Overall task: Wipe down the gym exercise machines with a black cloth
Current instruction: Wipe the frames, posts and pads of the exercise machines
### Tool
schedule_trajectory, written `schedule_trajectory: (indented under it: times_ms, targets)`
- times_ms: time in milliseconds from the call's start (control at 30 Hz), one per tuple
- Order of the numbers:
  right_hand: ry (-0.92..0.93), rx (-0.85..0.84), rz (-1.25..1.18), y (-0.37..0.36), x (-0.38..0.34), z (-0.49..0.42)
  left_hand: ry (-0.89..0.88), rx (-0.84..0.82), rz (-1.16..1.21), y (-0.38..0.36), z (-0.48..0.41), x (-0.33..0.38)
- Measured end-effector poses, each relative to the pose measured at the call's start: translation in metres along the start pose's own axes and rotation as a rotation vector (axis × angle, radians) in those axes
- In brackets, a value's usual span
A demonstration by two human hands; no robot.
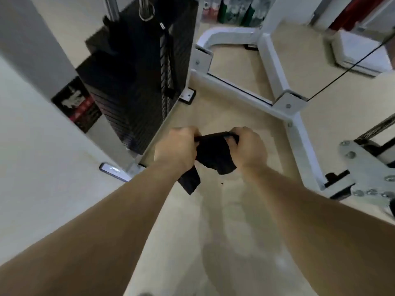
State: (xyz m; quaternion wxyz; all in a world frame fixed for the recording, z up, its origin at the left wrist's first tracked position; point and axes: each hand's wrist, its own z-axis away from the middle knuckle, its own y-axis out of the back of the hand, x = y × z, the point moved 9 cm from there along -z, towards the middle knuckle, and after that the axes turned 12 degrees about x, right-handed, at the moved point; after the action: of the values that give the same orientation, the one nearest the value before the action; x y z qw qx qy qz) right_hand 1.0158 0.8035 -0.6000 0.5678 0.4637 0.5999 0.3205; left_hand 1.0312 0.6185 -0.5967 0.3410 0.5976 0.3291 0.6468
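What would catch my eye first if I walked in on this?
Two bare arms reach into the middle, the left hand and right hand both gripping a black cloth held between them above the beige floor. Behind, on the left, stands a tall black weight stack; a white machine frame runs across the floor on the right.

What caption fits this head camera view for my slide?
The left hand and right hand grip a black fabric cloth near a black weight stack.
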Motion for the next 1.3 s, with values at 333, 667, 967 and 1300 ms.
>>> schedule_trajectory:
  times_ms: [333, 667, 967, 1300]
  targets:
    - [-0.051, 0.012, -0.029, -0.148, 0.134, -0.161, 0.085, 0.11, 0.131, -0.168, -0.178, -0.019]
    - [0.042, 0.03, 0.026, -0.185, 0.236, -0.337, -0.225, 0.131, -0.168, -0.243, -0.381, 0.06]
    - [0.026, 0.173, 0.186, -0.225, 0.273, -0.412, -0.553, 0.248, -0.348, -0.304, -0.498, 0.092]
    - [0.24, 0.124, 0.287, -0.277, 0.23, -0.38, -0.673, 0.249, -0.306, -0.348, -0.458, 0.056]
